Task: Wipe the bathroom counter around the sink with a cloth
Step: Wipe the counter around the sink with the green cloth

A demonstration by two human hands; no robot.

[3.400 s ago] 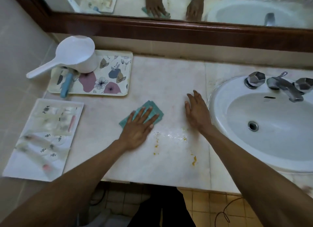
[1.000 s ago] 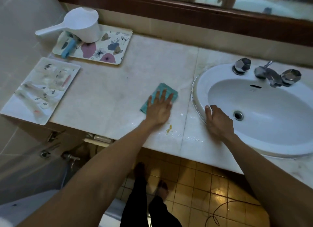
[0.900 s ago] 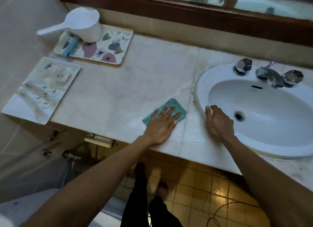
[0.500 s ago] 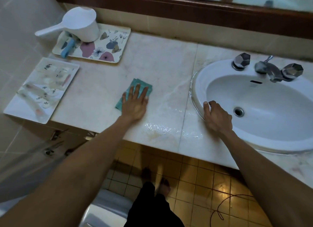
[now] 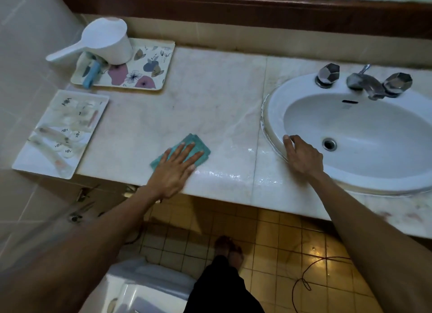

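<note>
Cloth (image 5: 197, 146) flat on counter (image 5: 210, 107), well left of sink (image 5: 271, 116) and near the front edge, pinned under left hand (image 5: 175, 170) with fingers spread and palm down, likely so the whole pad drags evenly. Right hand (image 5: 304, 157) draped loosely over the sink's near-left rim, gripping nothing, apparently as a brace while leaning. Wet streaks between cloth and sink; broad bare marble behind the cloth for sweeping, bounded far left of the sink by floral tray (image 5: 149, 79) with scoop (image 5: 107, 41), a clear tray (image 5: 30, 160) overhanging the front edge.
</note>
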